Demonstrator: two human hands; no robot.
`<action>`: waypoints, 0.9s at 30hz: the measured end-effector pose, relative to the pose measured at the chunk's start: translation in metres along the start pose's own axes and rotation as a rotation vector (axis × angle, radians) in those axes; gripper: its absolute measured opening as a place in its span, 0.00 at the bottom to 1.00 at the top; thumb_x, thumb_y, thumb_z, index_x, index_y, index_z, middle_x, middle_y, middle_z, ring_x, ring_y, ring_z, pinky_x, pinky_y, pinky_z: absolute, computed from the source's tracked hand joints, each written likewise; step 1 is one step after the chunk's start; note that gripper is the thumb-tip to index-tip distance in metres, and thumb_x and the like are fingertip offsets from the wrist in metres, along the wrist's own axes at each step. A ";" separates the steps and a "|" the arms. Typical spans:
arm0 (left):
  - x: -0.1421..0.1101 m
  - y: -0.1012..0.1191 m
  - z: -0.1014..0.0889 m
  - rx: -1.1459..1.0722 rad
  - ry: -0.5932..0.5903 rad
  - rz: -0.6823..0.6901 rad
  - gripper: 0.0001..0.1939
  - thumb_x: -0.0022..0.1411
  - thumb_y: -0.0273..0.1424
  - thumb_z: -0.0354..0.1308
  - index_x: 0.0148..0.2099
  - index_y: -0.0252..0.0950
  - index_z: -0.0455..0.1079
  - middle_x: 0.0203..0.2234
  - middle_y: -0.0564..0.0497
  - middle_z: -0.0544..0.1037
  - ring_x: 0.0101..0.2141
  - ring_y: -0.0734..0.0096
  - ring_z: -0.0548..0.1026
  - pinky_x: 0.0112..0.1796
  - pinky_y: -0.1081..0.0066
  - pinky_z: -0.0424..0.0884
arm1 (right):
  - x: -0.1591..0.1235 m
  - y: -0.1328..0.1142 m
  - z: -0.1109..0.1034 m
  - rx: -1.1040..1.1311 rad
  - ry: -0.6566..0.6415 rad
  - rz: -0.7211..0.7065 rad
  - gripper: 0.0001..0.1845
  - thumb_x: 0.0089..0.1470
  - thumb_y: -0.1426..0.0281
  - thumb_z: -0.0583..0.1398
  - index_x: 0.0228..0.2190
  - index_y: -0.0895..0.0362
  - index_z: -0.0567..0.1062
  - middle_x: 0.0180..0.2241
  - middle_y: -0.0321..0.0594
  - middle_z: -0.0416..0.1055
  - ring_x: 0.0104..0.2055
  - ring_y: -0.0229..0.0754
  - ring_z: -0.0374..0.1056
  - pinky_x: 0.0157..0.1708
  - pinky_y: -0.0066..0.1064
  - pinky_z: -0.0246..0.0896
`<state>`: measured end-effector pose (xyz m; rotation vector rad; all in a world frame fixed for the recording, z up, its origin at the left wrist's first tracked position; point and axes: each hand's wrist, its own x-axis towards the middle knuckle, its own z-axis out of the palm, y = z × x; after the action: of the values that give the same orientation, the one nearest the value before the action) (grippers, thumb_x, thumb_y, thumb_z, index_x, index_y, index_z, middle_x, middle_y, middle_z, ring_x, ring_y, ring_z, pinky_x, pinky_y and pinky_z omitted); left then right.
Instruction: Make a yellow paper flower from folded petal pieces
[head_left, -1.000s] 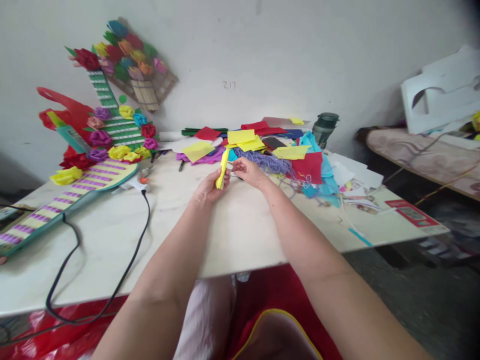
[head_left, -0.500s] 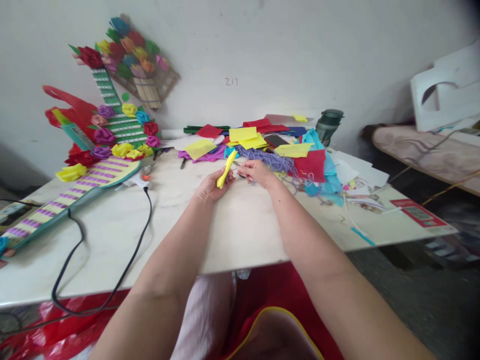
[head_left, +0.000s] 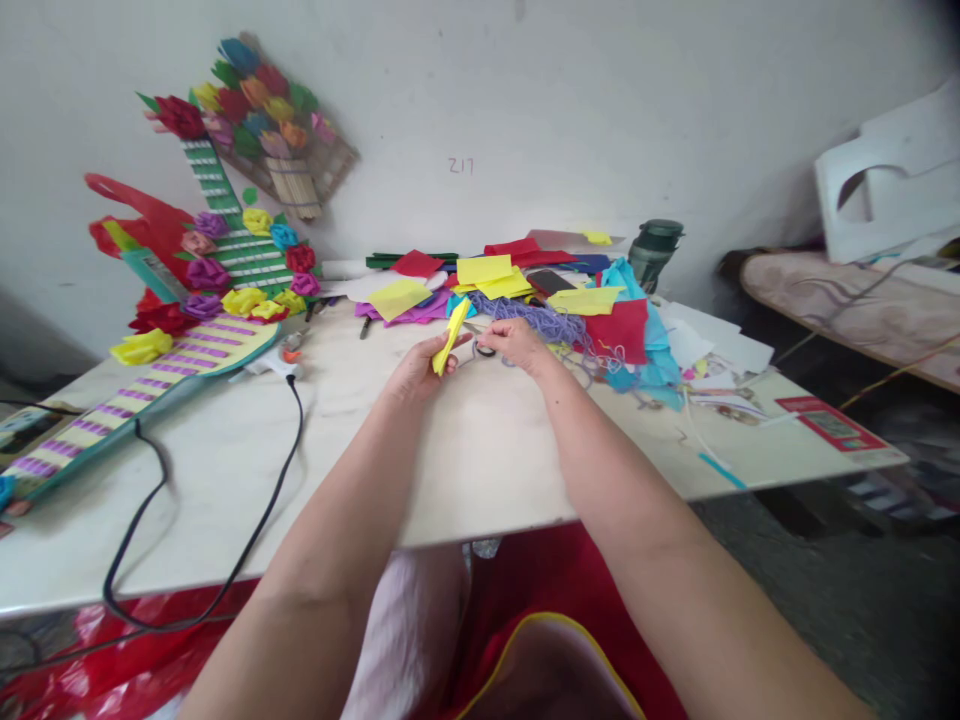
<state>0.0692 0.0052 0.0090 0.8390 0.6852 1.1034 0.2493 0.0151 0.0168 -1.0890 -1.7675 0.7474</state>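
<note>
My left hand (head_left: 421, 368) is closed around a narrow, folded piece of yellow paper (head_left: 451, 338), which it holds tilted up over the table. Just to the right, my right hand (head_left: 517, 344) pinches a thin strand of purple yarn (head_left: 473, 352) between thumb and fingers. The strand runs toward the lower end of the yellow paper, though its exact path is hard to make out. A pair of scissors (head_left: 486, 351) with dark handles lies by my right fingertips, partly hidden by them. Behind the hands is a tangle of purple yarn (head_left: 551, 318).
Coloured paper sheets (head_left: 487, 270) are piled along the wall, with a dark green bottle (head_left: 655, 250) to their right. At left stand a flower-covered guitar-shaped craft (head_left: 244, 255) and a power strip (head_left: 274, 362) with a black cable (head_left: 294, 465). Paper scraps (head_left: 720, 345) lie at right.
My right hand keeps its pinch while the strand shows more plainly between the hands. The yellow paper has shifted slightly in my left hand, whose fingers reach out a little more.
</note>
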 end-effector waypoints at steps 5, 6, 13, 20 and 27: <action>0.002 -0.006 0.003 -0.039 -0.043 -0.138 0.09 0.60 0.26 0.51 0.38 0.25 0.70 0.30 0.40 0.77 0.23 0.73 0.75 0.21 0.79 0.71 | 0.002 0.004 0.002 0.007 -0.010 -0.046 0.13 0.41 0.62 0.59 0.17 0.60 0.73 0.17 0.33 0.62 0.23 0.33 0.55 0.25 0.27 0.50; 0.002 -0.007 0.003 -0.048 -0.044 -0.143 0.09 0.60 0.26 0.51 0.38 0.25 0.70 0.28 0.41 0.77 0.23 0.74 0.75 0.22 0.79 0.72 | 0.002 0.005 0.003 0.014 -0.009 -0.054 0.13 0.41 0.62 0.59 0.17 0.60 0.72 0.17 0.33 0.62 0.23 0.33 0.55 0.25 0.27 0.50; 0.004 -0.008 0.001 -0.066 -0.067 -0.113 0.08 0.60 0.24 0.50 0.34 0.26 0.70 0.22 0.45 0.74 0.22 0.76 0.73 0.23 0.79 0.71 | 0.003 0.008 0.005 0.022 -0.031 -0.057 0.14 0.41 0.61 0.60 0.18 0.61 0.72 0.17 0.31 0.60 0.22 0.32 0.53 0.24 0.26 0.48; 0.007 -0.009 -0.003 -0.051 -0.054 -0.099 0.07 0.59 0.24 0.51 0.33 0.26 0.70 0.22 0.45 0.74 0.22 0.75 0.72 0.24 0.79 0.71 | 0.001 0.003 0.003 0.045 -0.047 -0.033 0.14 0.40 0.61 0.62 0.20 0.61 0.74 0.18 0.32 0.63 0.23 0.32 0.55 0.26 0.26 0.50; 0.005 -0.009 -0.001 -0.006 -0.067 -0.106 0.08 0.60 0.26 0.51 0.34 0.26 0.70 0.22 0.44 0.74 0.23 0.74 0.73 0.25 0.76 0.72 | 0.001 -0.003 0.009 0.045 -0.038 0.010 0.15 0.36 0.61 0.65 0.17 0.61 0.72 0.18 0.33 0.66 0.23 0.32 0.59 0.26 0.26 0.53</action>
<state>0.0743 0.0085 0.0008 0.8220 0.6630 0.9776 0.2395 0.0140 0.0160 -1.0608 -1.7698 0.8159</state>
